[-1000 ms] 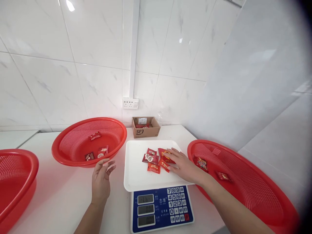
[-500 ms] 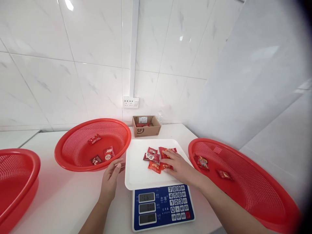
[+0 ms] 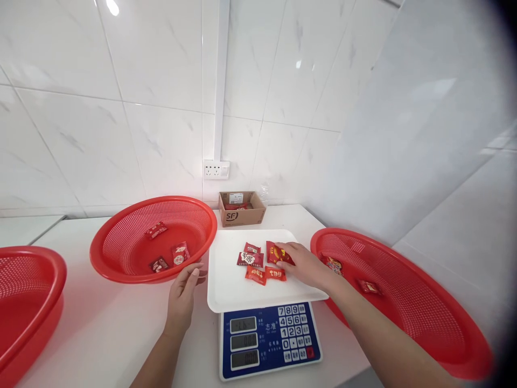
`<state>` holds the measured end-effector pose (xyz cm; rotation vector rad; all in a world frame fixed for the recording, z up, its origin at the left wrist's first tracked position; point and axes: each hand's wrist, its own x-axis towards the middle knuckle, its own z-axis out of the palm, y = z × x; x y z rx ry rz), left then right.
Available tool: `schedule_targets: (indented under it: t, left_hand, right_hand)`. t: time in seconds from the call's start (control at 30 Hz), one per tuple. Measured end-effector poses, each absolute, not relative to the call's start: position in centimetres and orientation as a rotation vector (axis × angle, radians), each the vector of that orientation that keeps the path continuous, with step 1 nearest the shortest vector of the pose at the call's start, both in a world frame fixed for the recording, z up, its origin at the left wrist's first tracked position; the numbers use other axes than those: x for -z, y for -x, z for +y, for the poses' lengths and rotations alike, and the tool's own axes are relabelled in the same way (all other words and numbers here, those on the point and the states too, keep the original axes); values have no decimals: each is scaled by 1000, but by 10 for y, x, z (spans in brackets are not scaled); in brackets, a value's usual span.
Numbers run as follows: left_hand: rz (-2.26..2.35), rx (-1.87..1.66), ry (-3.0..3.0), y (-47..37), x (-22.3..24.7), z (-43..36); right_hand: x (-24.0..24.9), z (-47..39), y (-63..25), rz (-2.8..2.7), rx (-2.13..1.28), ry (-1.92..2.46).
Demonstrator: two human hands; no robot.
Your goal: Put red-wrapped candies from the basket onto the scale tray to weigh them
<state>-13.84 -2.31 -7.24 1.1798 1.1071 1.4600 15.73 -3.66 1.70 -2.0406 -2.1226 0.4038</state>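
1. Far left, cut off by the view's edge, a round red plastic perforated basket [image 3: 30,269] stands on the white tabletop [image 3: 100,323].
2. Next, a wide red plastic colander-like basket [image 3: 121,234] holds three small sealed packets: a red one [image 3: 156,230] at the back, a dark red one [image 3: 158,264] and a red-and-white one [image 3: 180,253] near the front rim.
3. The left hand [image 3: 181,299] has its fingers loosely bent and a little apart, near that rim.
4. Just right of it is a rectangular white plastic tray [image 3: 226,293] above a blue-faced digital scale [image 3: 270,337]. In the tray, between the hands, lie a dark red white-labelled packet [image 3: 250,259], a small red packet [image 3: 252,248] and two orange-red packets [image 3: 256,275] [image 3: 275,274].
5. Behind the tray, an open brown cardboard box [image 3: 244,218] contains red wrappers.
6. The right hand [image 3: 307,267] pinches the right end of a larger red packet with yellow print [image 3: 273,253], over the tray.
7. Far right, a large red plastic perforated basket [image 3: 420,318] holds at least two red packets [image 3: 369,286], one partly behind the forearm.
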Motion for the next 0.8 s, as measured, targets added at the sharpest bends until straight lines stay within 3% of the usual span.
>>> schedule_targets:
  t: [0.3,0.8]
  left_hand:
    - [1149,-1444,-1225,141,74,-24]
    - [1138,-1483,-1222,139,72,-24]
  right_hand:
    - [-9,-30,-159,-1938,-208,2164]
    - [-8,-36,-141,-2034,106,1717]
